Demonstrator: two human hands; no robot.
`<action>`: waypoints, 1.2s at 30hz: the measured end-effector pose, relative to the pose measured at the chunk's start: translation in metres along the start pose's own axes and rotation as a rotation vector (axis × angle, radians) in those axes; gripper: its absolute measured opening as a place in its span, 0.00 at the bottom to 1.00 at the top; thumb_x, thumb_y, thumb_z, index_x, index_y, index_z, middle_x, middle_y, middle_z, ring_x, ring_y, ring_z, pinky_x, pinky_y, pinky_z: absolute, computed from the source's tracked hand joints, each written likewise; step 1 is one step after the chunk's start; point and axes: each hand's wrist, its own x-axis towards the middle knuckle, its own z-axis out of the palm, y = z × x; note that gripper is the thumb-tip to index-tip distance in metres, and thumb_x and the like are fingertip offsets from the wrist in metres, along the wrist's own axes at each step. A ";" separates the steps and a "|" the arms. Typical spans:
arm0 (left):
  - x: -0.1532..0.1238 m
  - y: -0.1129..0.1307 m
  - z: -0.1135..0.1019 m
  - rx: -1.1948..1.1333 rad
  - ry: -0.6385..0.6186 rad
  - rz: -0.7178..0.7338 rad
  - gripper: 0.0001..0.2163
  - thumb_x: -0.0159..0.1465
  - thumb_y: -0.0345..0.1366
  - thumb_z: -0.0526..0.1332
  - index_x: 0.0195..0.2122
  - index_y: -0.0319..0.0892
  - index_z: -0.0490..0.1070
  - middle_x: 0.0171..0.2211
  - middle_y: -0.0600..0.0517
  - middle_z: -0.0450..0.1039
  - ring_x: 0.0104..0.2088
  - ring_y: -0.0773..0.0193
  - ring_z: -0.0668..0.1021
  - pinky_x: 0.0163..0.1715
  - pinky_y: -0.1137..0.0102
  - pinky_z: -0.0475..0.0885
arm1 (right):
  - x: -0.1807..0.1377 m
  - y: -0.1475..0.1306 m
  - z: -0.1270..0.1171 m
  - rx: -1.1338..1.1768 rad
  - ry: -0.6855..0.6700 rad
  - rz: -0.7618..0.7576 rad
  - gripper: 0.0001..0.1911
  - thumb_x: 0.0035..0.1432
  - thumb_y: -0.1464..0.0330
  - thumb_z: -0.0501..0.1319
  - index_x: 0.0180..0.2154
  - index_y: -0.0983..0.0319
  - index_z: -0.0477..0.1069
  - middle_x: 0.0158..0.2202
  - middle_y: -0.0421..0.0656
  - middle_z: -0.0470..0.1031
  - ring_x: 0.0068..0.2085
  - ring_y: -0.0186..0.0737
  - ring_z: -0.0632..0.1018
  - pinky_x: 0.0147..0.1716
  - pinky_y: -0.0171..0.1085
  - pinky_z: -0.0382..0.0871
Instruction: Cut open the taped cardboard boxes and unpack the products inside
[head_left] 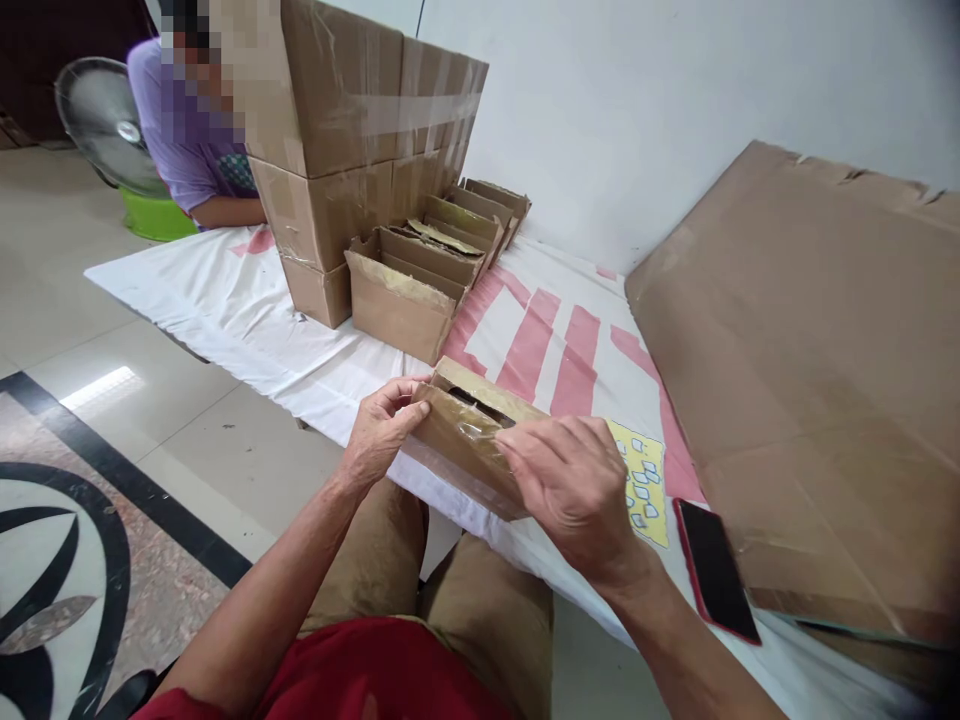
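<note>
A small brown cardboard box with clear tape over its top sits at the near edge of a white and red cloth, right in front of me. My left hand grips the box's left end, fingers curled round the corner. My right hand lies over its right part, fingers pressed down on the tape along the front side. The box's top flaps show a dark gap between them.
A row of several similar small boxes runs back toward the wall beside stacked large cartons. A big flat cardboard sheet lies at right, a phone near it. Another person sits behind, by a fan.
</note>
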 end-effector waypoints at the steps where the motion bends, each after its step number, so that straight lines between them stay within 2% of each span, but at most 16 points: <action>1: 0.000 0.000 0.002 -0.007 0.011 -0.006 0.12 0.55 0.43 0.71 0.36 0.42 0.80 0.53 0.47 0.80 0.51 0.53 0.80 0.49 0.64 0.74 | 0.001 -0.001 0.004 -0.071 -0.005 -0.063 0.08 0.70 0.73 0.60 0.38 0.58 0.77 0.34 0.41 0.83 0.35 0.41 0.76 0.37 0.42 0.60; 4: 0.002 0.000 0.006 -0.018 0.026 -0.030 0.12 0.55 0.42 0.71 0.37 0.42 0.79 0.48 0.48 0.82 0.45 0.56 0.81 0.44 0.67 0.75 | 0.008 0.000 0.016 -0.203 -0.012 -0.168 0.09 0.70 0.73 0.59 0.39 0.59 0.78 0.33 0.42 0.82 0.33 0.41 0.72 0.35 0.42 0.56; 8: 0.004 0.000 0.009 -0.002 0.029 -0.064 0.13 0.54 0.42 0.70 0.38 0.41 0.80 0.38 0.50 0.83 0.39 0.58 0.81 0.39 0.68 0.75 | 0.014 0.005 0.026 -0.290 -0.027 -0.193 0.12 0.71 0.73 0.56 0.40 0.60 0.79 0.34 0.44 0.81 0.33 0.41 0.72 0.35 0.41 0.55; 11: 0.005 0.001 0.009 0.008 0.029 -0.067 0.13 0.54 0.42 0.69 0.37 0.41 0.80 0.42 0.49 0.83 0.38 0.58 0.81 0.39 0.67 0.75 | 0.013 0.008 0.030 -0.345 -0.103 -0.153 0.14 0.71 0.73 0.55 0.38 0.60 0.79 0.35 0.44 0.81 0.34 0.40 0.73 0.35 0.41 0.57; 14: 0.005 0.002 0.009 0.010 0.023 -0.056 0.11 0.53 0.41 0.69 0.35 0.41 0.79 0.49 0.48 0.81 0.40 0.58 0.81 0.41 0.67 0.75 | 0.009 0.008 0.031 -0.357 -0.150 -0.159 0.13 0.69 0.74 0.55 0.41 0.61 0.79 0.36 0.44 0.82 0.34 0.41 0.73 0.34 0.41 0.57; 17: 0.006 0.003 0.010 0.011 0.019 -0.038 0.09 0.53 0.41 0.69 0.32 0.41 0.78 0.50 0.48 0.81 0.42 0.58 0.81 0.43 0.67 0.74 | 0.006 0.007 0.032 -0.364 -0.145 -0.186 0.12 0.69 0.74 0.56 0.43 0.63 0.79 0.36 0.44 0.82 0.34 0.41 0.72 0.34 0.41 0.57; 23: 0.006 0.000 0.010 0.031 0.017 -0.026 0.09 0.55 0.40 0.67 0.34 0.40 0.79 0.50 0.47 0.81 0.43 0.59 0.81 0.44 0.67 0.73 | 0.005 0.006 0.036 -0.363 -0.083 -0.204 0.12 0.70 0.64 0.61 0.43 0.66 0.78 0.35 0.46 0.81 0.34 0.42 0.72 0.34 0.42 0.57; 27: 0.005 -0.001 0.009 0.037 0.001 -0.019 0.09 0.56 0.40 0.67 0.35 0.40 0.79 0.51 0.47 0.81 0.46 0.57 0.81 0.47 0.66 0.73 | 0.005 0.007 0.039 -0.391 -0.046 -0.225 0.08 0.70 0.69 0.60 0.40 0.63 0.78 0.34 0.44 0.81 0.31 0.40 0.71 0.32 0.41 0.55; 32: 0.005 0.002 0.008 0.052 -0.015 -0.010 0.09 0.56 0.40 0.67 0.35 0.41 0.78 0.51 0.47 0.81 0.49 0.54 0.80 0.50 0.65 0.73 | 0.010 0.010 0.042 -0.331 -0.025 -0.294 0.09 0.69 0.74 0.59 0.36 0.64 0.77 0.32 0.44 0.81 0.30 0.38 0.73 0.30 0.40 0.57; 34: 0.005 0.003 0.008 0.064 -0.025 -0.005 0.10 0.57 0.41 0.67 0.35 0.41 0.78 0.52 0.46 0.80 0.49 0.54 0.80 0.51 0.64 0.73 | 0.016 0.018 0.040 -0.201 -0.001 -0.191 0.11 0.69 0.73 0.58 0.33 0.62 0.75 0.30 0.42 0.79 0.29 0.36 0.73 0.30 0.38 0.60; 36: 0.005 0.003 0.007 0.078 -0.031 -0.002 0.10 0.57 0.41 0.67 0.35 0.41 0.78 0.53 0.46 0.80 0.49 0.54 0.80 0.51 0.64 0.73 | 0.023 0.031 0.033 0.017 0.110 0.060 0.12 0.69 0.71 0.58 0.32 0.61 0.74 0.29 0.40 0.78 0.28 0.34 0.73 0.29 0.36 0.63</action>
